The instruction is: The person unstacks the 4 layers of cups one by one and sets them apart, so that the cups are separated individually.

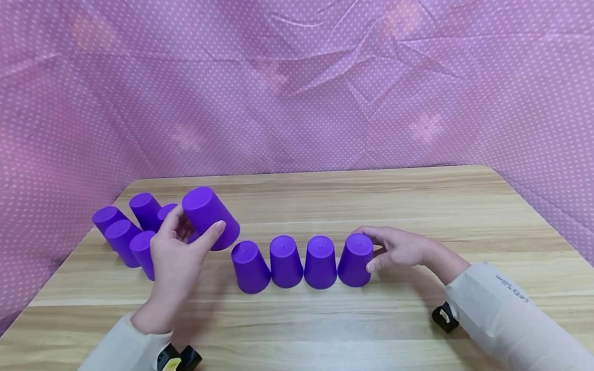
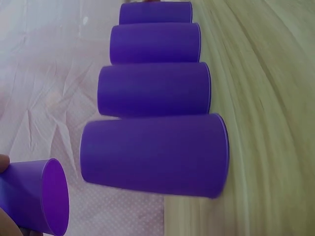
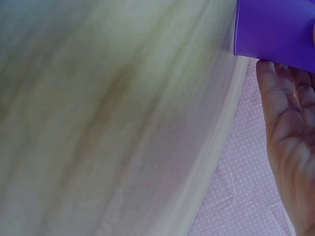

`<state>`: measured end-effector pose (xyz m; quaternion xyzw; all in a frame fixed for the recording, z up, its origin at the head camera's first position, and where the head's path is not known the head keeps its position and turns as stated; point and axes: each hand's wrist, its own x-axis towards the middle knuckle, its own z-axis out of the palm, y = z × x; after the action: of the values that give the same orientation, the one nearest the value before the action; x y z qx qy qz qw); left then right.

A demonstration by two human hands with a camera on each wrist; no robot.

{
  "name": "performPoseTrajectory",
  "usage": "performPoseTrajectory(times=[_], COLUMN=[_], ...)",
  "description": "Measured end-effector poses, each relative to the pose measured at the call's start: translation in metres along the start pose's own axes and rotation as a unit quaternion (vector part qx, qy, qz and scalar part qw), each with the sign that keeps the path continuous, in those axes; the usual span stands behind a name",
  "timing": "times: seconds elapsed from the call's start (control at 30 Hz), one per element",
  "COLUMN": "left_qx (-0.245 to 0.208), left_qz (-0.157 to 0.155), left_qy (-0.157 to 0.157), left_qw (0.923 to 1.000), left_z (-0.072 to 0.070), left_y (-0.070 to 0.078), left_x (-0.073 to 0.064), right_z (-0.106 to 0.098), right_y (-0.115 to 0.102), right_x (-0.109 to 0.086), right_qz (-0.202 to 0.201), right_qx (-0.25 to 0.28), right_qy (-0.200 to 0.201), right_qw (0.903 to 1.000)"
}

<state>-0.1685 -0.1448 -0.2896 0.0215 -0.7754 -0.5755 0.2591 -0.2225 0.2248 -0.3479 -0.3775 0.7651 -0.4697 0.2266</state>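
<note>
Purple plastic cups stand upside down on the table, several of them side by side in a row. My left hand [image 1: 175,260] grips one purple cup [image 1: 209,219] between thumb and fingers, held up off the table and tilted, base up, left of the row. Its open mouth shows in the left wrist view, low at the left edge. At the row's right end, my right hand [image 1: 400,249] holds the last cup [image 1: 356,264] with thumb in front and fingers behind. The row's leftmost cup [image 1: 251,268] stands just below and right of the raised one.
Several more upside-down purple cups [image 1: 121,242] stand in a loose cluster on the left side of the wooden table [image 1: 321,339], partly hidden behind my left hand. A pink dotted cloth [image 1: 300,98] hangs behind the table and at both sides.
</note>
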Motion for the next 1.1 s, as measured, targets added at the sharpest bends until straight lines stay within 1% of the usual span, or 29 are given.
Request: performPoseTrajectory(times=[0.17,0.3,0.43,0.63,0.83,0.97,1.03,1.1], left_qx=[0.018,0.029,0.013,-0.031,-0.058,-0.075,-0.090,-0.103], left_qz=[-0.012,-0.014,-0.023,-0.046,-0.046,-0.047,-0.047,-0.041], left_qy=[0.017,0.031,0.050,0.077,0.112,0.130,0.140,0.152], left_qw=[0.9996,0.9990,0.9984,0.9955,0.9910,0.9875,0.9849,0.9821], left_z=[-0.012,-0.022,-0.031,-0.046,-0.061,-0.074,-0.081,-0.088], left_y=[-0.006,-0.011,-0.017,-0.022,-0.024,-0.027,-0.028,-0.029], left_x=[0.002,0.003,0.005,0.004,0.003,0.004,0.005,0.007], right_z=[0.000,0.000,0.000,0.000,0.000,0.000,0.000,0.000], right_y=[-0.001,0.000,0.001,0.001,0.001,0.002,0.002,0.002], right_x=[0.000,0.000,0.000,0.000,-0.001,0.000,0.000,-0.001], right_qz=[0.000,-0.001,-0.006,-0.006,-0.003,-0.011,-0.008,-0.002], right_qx=[0.002,0.005,-0.001,-0.008,-0.008,-0.009,-0.007,-0.004], right_qy=[0.000,-0.001,-0.002,-0.002,-0.001,-0.003,-0.002,-0.001], right_qw=[1.0000,1.0000,1.0000,0.9999,1.0000,0.9999,0.9999,1.0000])
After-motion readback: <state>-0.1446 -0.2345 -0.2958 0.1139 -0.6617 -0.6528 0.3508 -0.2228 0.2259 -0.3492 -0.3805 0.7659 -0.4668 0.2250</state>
